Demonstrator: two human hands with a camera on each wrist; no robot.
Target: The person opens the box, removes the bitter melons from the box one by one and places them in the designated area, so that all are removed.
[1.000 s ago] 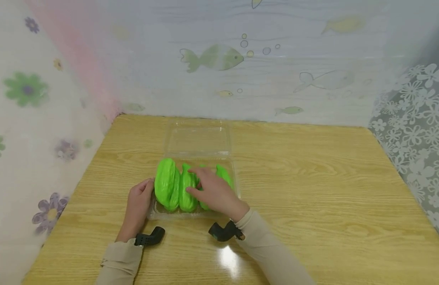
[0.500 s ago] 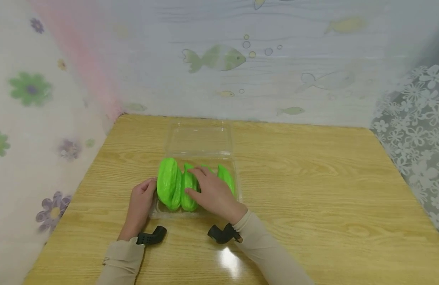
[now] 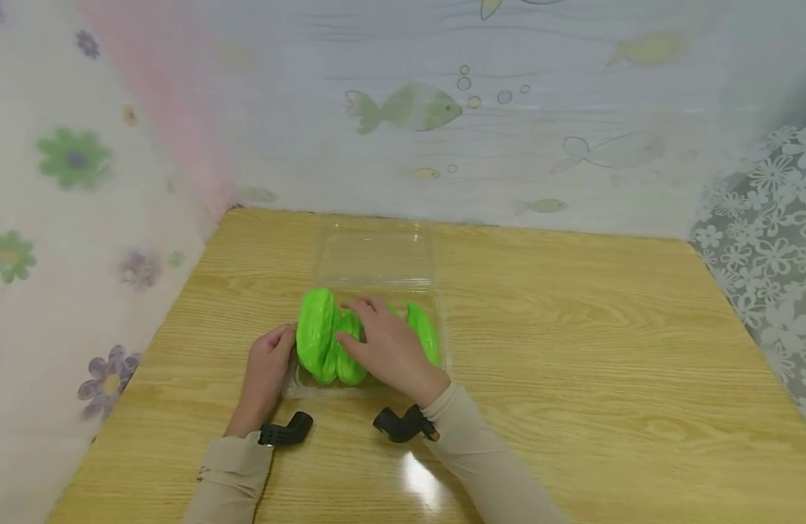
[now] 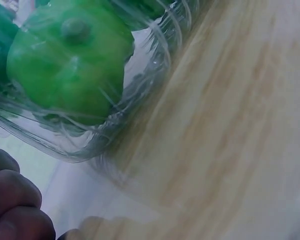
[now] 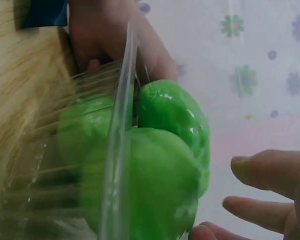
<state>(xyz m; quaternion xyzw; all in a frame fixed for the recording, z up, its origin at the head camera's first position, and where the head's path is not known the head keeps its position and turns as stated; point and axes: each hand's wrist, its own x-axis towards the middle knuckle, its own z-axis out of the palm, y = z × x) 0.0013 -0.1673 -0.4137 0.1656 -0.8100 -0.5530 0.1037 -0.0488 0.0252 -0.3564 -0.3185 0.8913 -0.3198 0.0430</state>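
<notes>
A clear plastic clamshell box (image 3: pixel 447 346) lies on the table with its lid (image 3: pixel 373 258) folded back. Several bright green, glossy, lobed fruit-like pieces lie in it. The tallest piece (image 3: pixel 316 327) leans at the left end above its neighbours; close beside it is another green piece (image 3: pixel 350 364). Curled fingers of my left hand (image 3: pixel 267 371) pinch the box's left rim. Over the middle pieces hovers my right hand (image 3: pixel 396 349), its fingers spread and thumb apart beside the second piece. It hides part of the contents. A further green piece (image 3: pixel 424 333) lies at the right end.
The wood-grain table (image 3: pixel 573 349) stretches out around the box, mostly to its right. A fish-patterned wall covering (image 3: pixel 540 131) meets its back edge, and flowered sheeting (image 3: pixel 115 291) borders the left. Black wrist cameras (image 3: pixel 403 424) sit on both forearms.
My right hand has shifted left over the box. The second green piece has moved left against the tallest one. My left hand stays at the rim. The head view has turned slightly left.
</notes>
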